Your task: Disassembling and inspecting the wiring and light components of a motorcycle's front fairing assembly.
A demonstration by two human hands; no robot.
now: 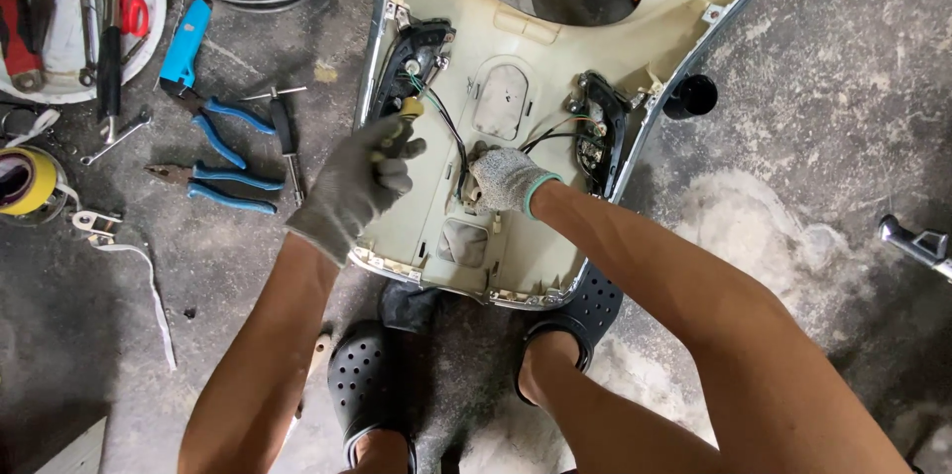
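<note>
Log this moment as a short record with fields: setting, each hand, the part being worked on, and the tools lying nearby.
setting: concrete floor, seen from above
part: cream plastic body panel, inner side up, black wires across it
left hand: grey glove, grip closed on a yellow-and-black tool handle by the left black lamp housing
right hand: grey glove, pressed on the panel's middle where the wires meet
tools: two blue-handled pliers, screwdriver, yellow tape roll
feet: black clogs
</note>
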